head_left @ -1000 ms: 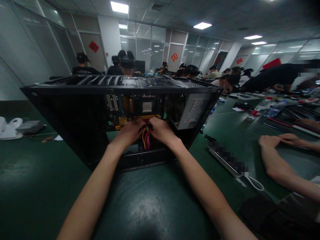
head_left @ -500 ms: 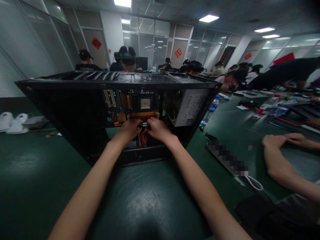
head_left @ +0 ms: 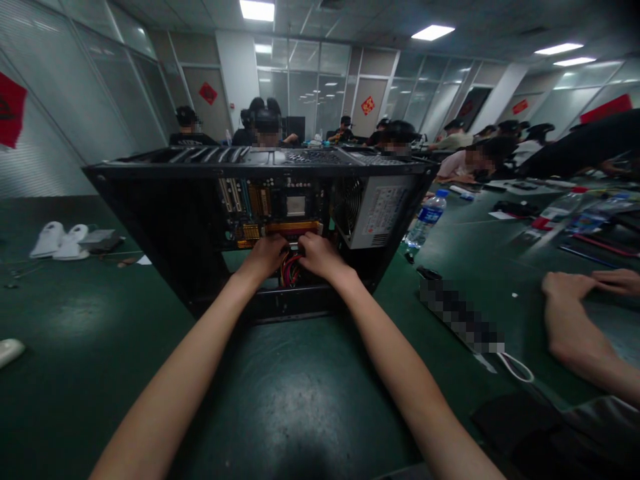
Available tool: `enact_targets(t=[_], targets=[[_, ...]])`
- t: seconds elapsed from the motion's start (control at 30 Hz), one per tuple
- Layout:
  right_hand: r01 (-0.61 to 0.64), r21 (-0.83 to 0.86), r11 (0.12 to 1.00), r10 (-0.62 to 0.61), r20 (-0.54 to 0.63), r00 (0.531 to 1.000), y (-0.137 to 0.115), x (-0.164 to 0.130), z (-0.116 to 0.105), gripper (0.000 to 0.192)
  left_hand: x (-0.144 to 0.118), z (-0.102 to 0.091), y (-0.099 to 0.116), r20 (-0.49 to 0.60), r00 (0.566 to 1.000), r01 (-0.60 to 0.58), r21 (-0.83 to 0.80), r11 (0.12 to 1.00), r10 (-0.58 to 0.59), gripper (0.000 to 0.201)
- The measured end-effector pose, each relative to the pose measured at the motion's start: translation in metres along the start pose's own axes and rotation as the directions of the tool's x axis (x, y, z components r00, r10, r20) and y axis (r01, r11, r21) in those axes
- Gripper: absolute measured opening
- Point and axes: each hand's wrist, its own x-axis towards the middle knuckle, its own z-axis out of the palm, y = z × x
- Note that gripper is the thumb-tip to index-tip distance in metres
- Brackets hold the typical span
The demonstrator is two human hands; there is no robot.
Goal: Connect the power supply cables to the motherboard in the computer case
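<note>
An open black computer case [head_left: 280, 305] stands in front of me, its side facing me. Inside it is a motherboard [head_left: 274, 199] with a pale square processor [head_left: 296, 205] and orange-red memory slots [head_left: 295, 229]. My left hand [head_left: 267, 259] and my right hand [head_left: 320, 255] reach in side by side at the lower edge of these slots. Both have their fingers curled and closed; what they grip is hidden behind them. Red, yellow and black cables [head_left: 291, 272] hang between and below the hands. The power supply [head_left: 383, 213] sits at the upper right.
Right of the case stand a water bottle [head_left: 426, 220] and a power strip [head_left: 460, 317] on the green table [head_left: 280, 400]. Another person's forearm [head_left: 575, 333] rests at the right. White objects [head_left: 60, 241] lie at the left. Several people sit farther back.
My view has turned a little to the left, so a red wall decoration now shows at the left edge. Both hands stay at the memory slots with hardly any movement.
</note>
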Motion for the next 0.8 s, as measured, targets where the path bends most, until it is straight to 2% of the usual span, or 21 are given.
enact_targets(t=[0.23, 0.37, 0.53, 0.8], targets=[[0.027, 0.007, 1.000, -0.027, -0.030, 0.999, 0.002, 0.002, 0.004, 0.016, 0.000, 0.000, 0.001, 0.002, 1.000, 0.026, 0.032, 0.999, -0.026, 0.020], [0.026, 0.013, 1.000, -0.026, -0.019, 0.999, 0.001, 0.004, 0.005, 0.017, 0.001, -0.003, 0.006, 0.009, 0.992, 0.127, 0.076, 0.989, -0.128, 0.024], [0.022, -0.002, 1.000, -0.022, -0.005, 1.000, -0.003, 0.004, 0.005, 0.017, 0.004, -0.004, 0.010, 0.045, 0.959, 0.272, 0.133, 0.953, -0.280, 0.024], [0.025, -0.033, 0.999, -0.027, -0.053, 0.998, -0.003, 0.005, 0.007, 0.017, 0.005, -0.002, 0.011, 0.082, 0.939, 0.320, 0.146, 0.936, -0.334, 0.029]])
